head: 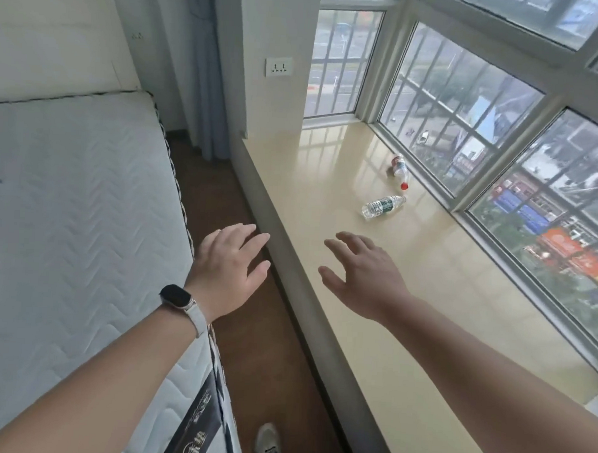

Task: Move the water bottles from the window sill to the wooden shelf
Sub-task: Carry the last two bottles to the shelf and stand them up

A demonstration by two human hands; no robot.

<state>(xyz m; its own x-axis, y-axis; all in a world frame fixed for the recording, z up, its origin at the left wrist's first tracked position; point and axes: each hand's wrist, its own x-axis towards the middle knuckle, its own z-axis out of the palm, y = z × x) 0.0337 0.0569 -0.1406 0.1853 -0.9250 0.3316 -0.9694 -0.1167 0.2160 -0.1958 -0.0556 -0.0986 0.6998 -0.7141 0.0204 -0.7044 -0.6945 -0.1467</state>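
My left hand [227,267] and right hand [364,277] hung empty, fingers spread. On the sill [424,300], ahead of the nearer right, the green bottle [382,206] lay crosswise, cap toward the window [467,107]; the red bottle [400,170] lay just beyond it.

bottles [383,206] [400,169] — 2; grips [227,264] [364,273] — 2; mattress [69,199] 1; socket [279,67] 1; shoe [268,444] 1

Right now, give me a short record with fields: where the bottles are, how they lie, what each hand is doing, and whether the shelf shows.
bottles: two, both on the window sill
green-label bottle: on its side, nearer the hands
red-cap bottle: on its side, by the window
left hand: open, holds nothing, over the floor
right hand: open, holds nothing, over the sill, short of both bottles
wooden shelf: not in view
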